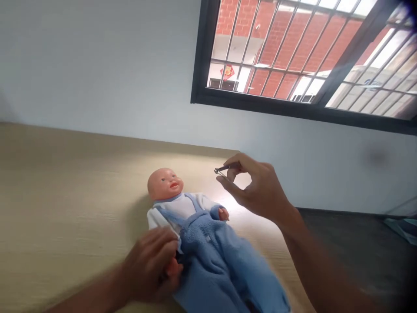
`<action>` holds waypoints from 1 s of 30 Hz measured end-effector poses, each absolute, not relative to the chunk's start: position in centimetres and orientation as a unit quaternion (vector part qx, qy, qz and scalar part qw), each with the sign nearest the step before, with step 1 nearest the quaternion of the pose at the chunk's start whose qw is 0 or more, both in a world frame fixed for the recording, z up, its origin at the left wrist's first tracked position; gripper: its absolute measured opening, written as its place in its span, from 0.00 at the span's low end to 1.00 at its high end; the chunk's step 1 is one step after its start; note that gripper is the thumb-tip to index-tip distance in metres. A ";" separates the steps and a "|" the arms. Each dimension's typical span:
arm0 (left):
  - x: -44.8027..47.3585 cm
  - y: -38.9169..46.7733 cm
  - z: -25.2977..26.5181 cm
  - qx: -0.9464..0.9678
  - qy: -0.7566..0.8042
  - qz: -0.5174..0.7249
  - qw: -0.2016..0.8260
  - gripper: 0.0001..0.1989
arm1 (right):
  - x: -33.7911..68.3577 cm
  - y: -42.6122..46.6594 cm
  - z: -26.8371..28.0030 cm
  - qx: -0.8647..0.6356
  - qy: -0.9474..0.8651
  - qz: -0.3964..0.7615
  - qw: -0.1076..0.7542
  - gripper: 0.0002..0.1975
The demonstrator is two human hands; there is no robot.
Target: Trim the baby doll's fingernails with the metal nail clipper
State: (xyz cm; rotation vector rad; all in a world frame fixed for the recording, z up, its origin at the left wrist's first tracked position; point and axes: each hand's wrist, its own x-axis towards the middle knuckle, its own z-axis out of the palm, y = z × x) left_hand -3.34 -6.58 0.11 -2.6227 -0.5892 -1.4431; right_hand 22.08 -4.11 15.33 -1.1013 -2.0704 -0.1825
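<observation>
Overhead, right hand [257, 191] pinches nail clipper [224, 168]; left hand [151, 265] grips doll [202, 226].

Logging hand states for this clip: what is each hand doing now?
Left hand: closed around the doll's hand.
Right hand: pinching a small metal nail clipper.

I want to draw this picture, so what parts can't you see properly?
Head view:
- The doll's one arm is hidden under the left hand, which is blurred.
- The doll's feet are cut off by the bottom edge.
- The small metal tool pinched in the right hand is too small to identify.
</observation>
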 end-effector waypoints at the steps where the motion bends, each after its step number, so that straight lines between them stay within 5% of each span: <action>1: -2.9 -7.5 0.6 -0.865 -0.180 -0.466 0.043 0.07 | 22.3 -4.2 15.6 -0.431 -0.812 -0.058 0.390 0.08; 3: -2.2 -8.7 1.7 -0.885 -0.151 -0.440 0.041 0.14 | 22.7 -4.1 16.1 -0.427 -0.808 -0.018 0.406 0.08; 10: -2.2 -10.5 5.7 -0.975 -0.068 -0.203 0.055 0.06 | 25.3 -4.4 14.6 -0.440 -0.696 0.259 0.505 0.15; 12: -2.0 -10.2 7.2 -0.979 -0.079 -0.189 -0.020 0.01 | 26.0 -4.9 13.4 -0.460 -0.680 0.303 0.485 0.14; 18: 2.9 -5.7 9.2 -0.886 -0.364 -0.183 -0.222 0.16 | 26.5 -5.1 8.5 -0.477 -0.595 0.355 0.541 0.13; 25: 7.7 -0.6 5.6 -0.875 -0.303 -0.111 -0.362 0.06 | 27.1 -4.6 4.4 -0.438 -0.547 0.411 0.583 0.14; 30: 6.9 -1.0 5.6 -0.831 -0.293 -0.211 -0.423 0.06 | 26.8 -5.2 3.5 -0.392 -0.567 0.452 0.566 0.13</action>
